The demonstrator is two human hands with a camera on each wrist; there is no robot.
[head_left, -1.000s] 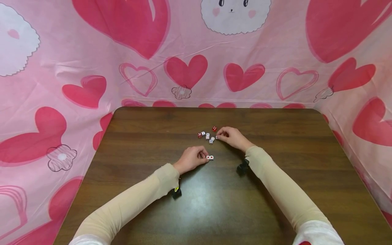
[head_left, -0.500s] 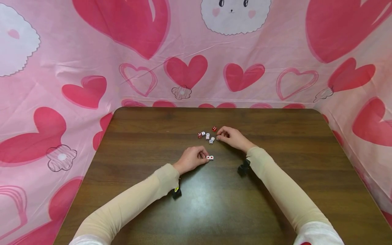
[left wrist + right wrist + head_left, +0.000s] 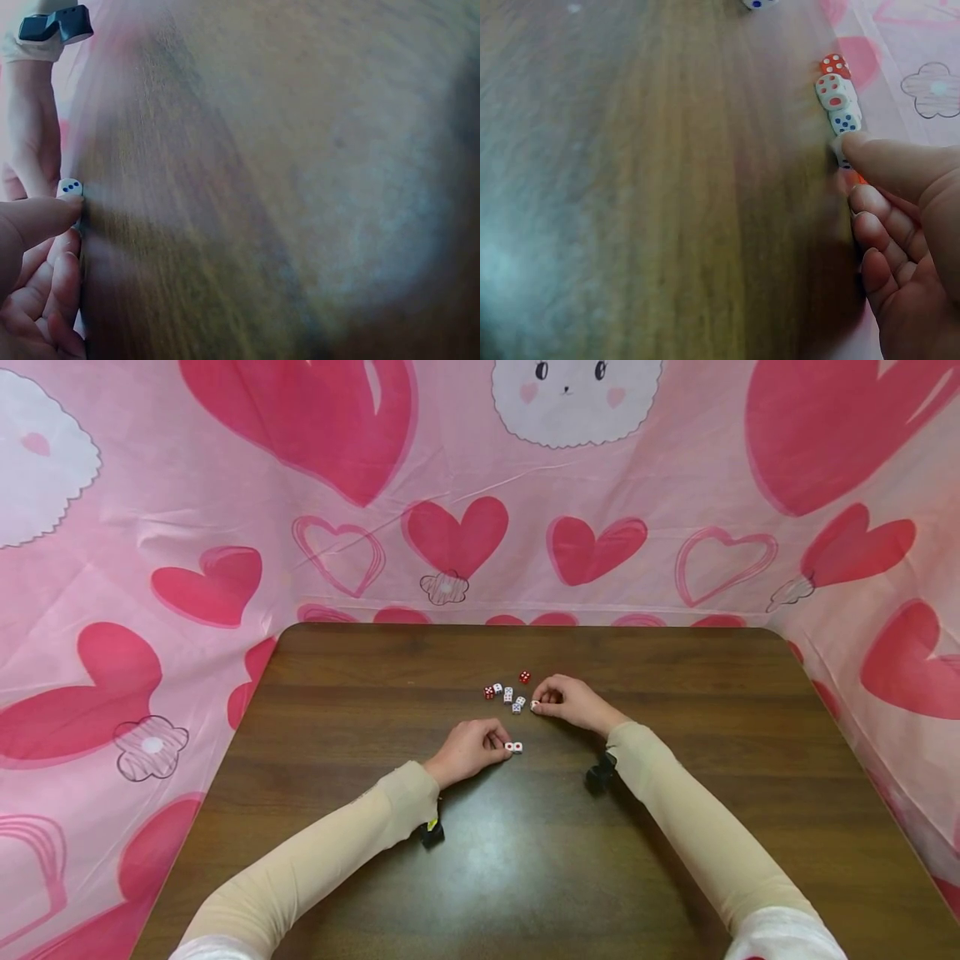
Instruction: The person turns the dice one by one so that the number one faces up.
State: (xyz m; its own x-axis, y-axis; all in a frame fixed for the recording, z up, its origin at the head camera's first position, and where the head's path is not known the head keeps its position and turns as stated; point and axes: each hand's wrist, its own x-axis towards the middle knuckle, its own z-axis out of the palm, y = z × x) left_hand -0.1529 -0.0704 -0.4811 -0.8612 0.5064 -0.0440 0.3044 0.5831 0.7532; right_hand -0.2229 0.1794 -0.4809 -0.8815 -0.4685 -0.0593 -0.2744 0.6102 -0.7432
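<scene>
My left hand (image 3: 467, 750) pinches a white die (image 3: 509, 747) between thumb and fingers, low on the table. Right beside it, in line, sits a second white die (image 3: 518, 747), a red pip on its top. Further back, my right hand (image 3: 573, 702) holds another white die (image 3: 535, 705) at its thumb and fingertips. In the right wrist view the thumb (image 3: 885, 161) covers part of that die. Blue pips show on a white die (image 3: 70, 187) at the left thumb in the left wrist view.
Left of the right hand lie several loose dice: white ones (image 3: 508, 695) in the middle, a red die (image 3: 488, 692) at the left and another red die (image 3: 524, 677) behind. The brown wooden table (image 3: 360, 693) ends at a pink heart-print cloth (image 3: 525, 477).
The right hand has shifted slightly toward me with its white die, which shows more plainly at the fingertips now. The left hand and its two dice have stayed put.
</scene>
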